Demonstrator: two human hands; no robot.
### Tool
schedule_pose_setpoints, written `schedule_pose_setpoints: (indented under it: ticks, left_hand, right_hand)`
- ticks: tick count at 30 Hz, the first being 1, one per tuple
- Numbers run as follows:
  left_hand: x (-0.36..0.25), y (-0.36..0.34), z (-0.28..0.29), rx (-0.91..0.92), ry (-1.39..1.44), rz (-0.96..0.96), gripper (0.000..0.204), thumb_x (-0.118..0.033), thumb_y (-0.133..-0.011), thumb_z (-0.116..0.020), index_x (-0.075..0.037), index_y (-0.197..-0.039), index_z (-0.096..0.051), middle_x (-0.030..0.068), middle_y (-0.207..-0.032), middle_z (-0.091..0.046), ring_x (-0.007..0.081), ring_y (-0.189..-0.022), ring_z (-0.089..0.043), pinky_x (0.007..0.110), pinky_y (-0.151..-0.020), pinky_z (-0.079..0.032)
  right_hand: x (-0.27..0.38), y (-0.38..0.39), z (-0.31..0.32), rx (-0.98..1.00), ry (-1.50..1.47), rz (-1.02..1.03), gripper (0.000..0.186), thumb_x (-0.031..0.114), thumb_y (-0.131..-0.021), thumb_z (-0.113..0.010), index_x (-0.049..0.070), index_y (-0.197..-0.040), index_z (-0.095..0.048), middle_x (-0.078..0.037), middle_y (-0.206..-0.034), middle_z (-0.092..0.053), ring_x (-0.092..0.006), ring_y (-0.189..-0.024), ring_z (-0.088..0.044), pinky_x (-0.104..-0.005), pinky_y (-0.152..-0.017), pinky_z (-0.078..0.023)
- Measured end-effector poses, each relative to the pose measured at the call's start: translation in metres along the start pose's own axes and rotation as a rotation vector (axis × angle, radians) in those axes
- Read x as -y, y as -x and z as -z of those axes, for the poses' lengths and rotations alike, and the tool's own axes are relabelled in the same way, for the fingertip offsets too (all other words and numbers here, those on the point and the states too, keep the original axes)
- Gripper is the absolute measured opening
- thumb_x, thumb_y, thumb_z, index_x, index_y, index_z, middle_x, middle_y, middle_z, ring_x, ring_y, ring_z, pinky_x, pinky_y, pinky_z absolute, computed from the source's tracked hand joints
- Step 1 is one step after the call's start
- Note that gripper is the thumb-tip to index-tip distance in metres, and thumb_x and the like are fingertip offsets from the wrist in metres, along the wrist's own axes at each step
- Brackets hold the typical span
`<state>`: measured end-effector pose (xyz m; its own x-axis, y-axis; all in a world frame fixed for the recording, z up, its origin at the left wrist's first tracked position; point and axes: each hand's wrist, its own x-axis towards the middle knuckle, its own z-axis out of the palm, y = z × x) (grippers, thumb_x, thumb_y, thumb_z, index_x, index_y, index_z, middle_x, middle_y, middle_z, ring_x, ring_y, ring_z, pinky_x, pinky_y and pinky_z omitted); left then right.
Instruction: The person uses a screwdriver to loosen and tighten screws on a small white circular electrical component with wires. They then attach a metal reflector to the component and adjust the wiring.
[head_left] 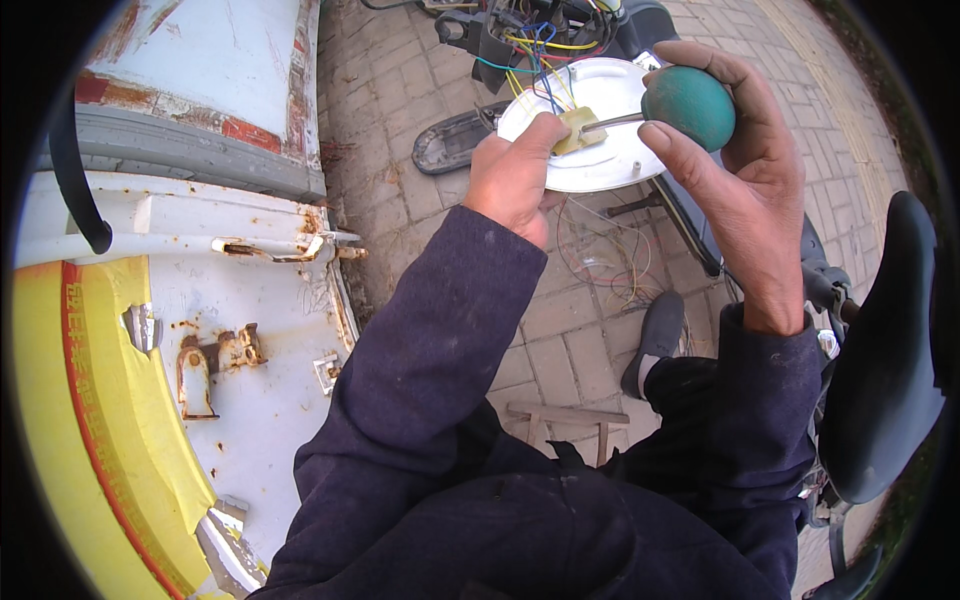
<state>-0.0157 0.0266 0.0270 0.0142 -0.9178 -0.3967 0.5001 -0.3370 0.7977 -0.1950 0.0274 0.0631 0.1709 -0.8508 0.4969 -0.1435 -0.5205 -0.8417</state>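
My left hand (515, 185) grips a round white plastic plate (610, 92), its thumb beside a small yellowish board (578, 140) on that plate. Several coloured wires (536, 52) run between the board and the dark vehicle housing (490, 25) above. My right hand (740, 170) holds a screwdriver (688, 108) by its round green handle, fingers wrapped over it. The shaft reaches left, its tip on or just over the board. Under the plate, thin loose wires (625, 270) hang above the paving.
A dark saddle (880, 340) stands at right. Rusty white metal panels (270, 400) with a yellow sheet (110, 400) line the left. A dark oblong casing (440, 140) lies beyond my left hand. My shoe (660, 330) and a wooden stool (565, 412) are below.
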Motion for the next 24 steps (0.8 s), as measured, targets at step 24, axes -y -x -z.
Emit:
schedule_pose_setpoints:
  ticks: [24]
  left_hand:
    - [-0.0026,-0.0092,0.0032,-0.043,-0.006,0.047,0.035,-0.013,-0.087,-0.065,-0.002,-0.119,-0.057,0.007,-0.102,-0.067,0.009,-0.075,-0.063,0.021,-0.042,-0.03]
  right_hand:
    - [0.0018,0.0034,0.0023,0.06,0.072,0.001,0.047,0.007,-0.083,-0.071,0.01,-0.129,-0.061,-0.008,-0.121,-0.066,-0.0202,-0.118,-0.06,-0.0362,-0.108,-0.045]
